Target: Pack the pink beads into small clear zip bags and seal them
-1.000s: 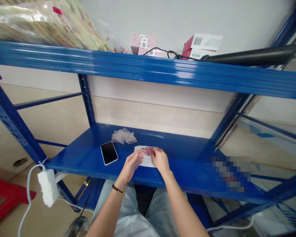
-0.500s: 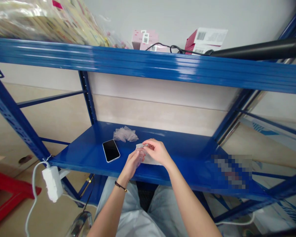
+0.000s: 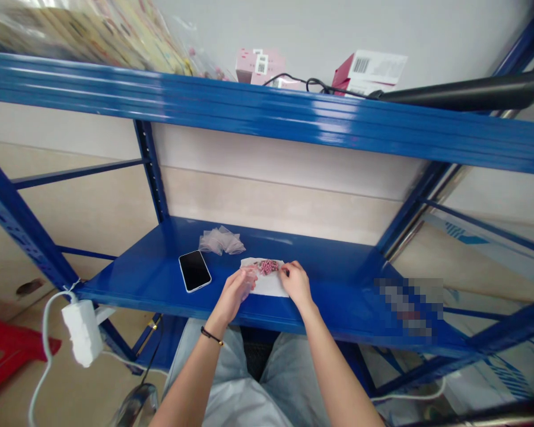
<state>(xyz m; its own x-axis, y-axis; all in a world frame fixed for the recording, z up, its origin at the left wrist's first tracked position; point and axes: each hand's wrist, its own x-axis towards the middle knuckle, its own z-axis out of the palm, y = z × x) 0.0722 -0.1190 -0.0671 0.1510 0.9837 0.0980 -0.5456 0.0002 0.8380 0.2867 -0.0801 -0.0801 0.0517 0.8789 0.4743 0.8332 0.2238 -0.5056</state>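
Pink beads [image 3: 268, 267] on white paper [image 3: 269, 286], blue steel shelf [image 3: 129, 286]. Right hand [image 3: 296, 284] fingers touch paper; left hand [image 3: 234, 295] fingers curled; neither grasp clear.

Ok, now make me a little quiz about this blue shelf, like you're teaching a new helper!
1. Which wrist wears the black cord bracelet, left or right?
2. True or false: the black phone lies on top of the white paper on the blue metal shelf.
3. Fill in the missing word: the beads on the white paper are ____.

Key: 1. left; 2. false; 3. pink
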